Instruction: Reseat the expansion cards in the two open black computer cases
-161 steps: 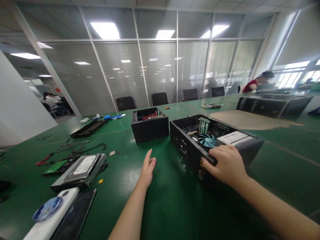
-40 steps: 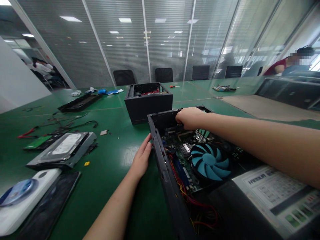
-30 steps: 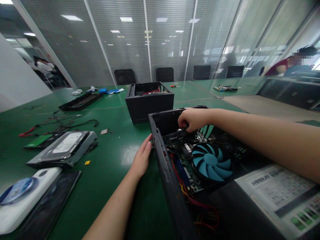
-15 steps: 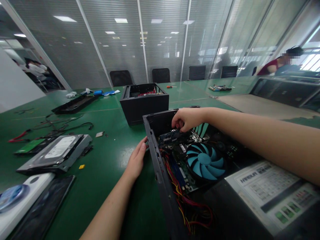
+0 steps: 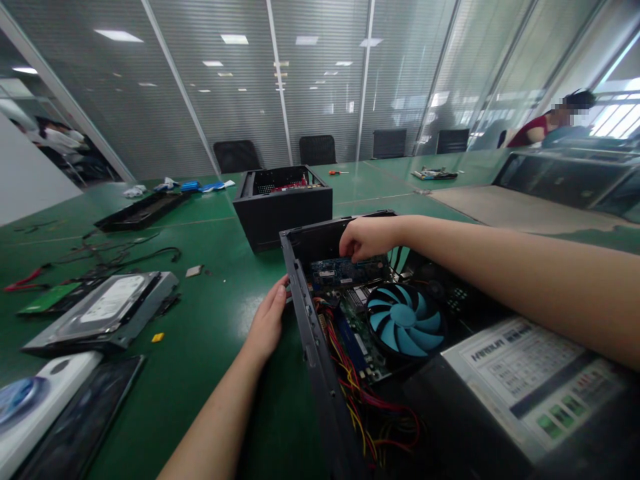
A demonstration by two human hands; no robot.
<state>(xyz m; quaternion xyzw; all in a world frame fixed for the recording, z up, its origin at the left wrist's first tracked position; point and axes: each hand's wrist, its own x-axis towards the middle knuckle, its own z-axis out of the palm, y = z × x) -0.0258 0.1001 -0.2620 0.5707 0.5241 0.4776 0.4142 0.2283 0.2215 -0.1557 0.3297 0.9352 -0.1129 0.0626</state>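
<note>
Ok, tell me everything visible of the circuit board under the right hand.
The circuit board is long, flat and dark bluish, its face crowded with small parts and pale marks. It looks tilted up inside the open black computer case, beyond the turquoise fan. The right hand grips its upper edge; how its lower edge sits is unclear.

the right hand (image 5: pixel 367 237) hides part of the circuit board (image 5: pixel 333 272) it holds. the view's bottom edge cuts off the computer case (image 5: pixel 311 337). the label's (image 5: pixel 527 373) small print is blurred.

The right hand (image 5: pixel 364 238) released the computer case (image 5: pixel 306 319) and pinched a circuit board (image 5: pixel 336 273) inside, whose face turned into view.
</note>
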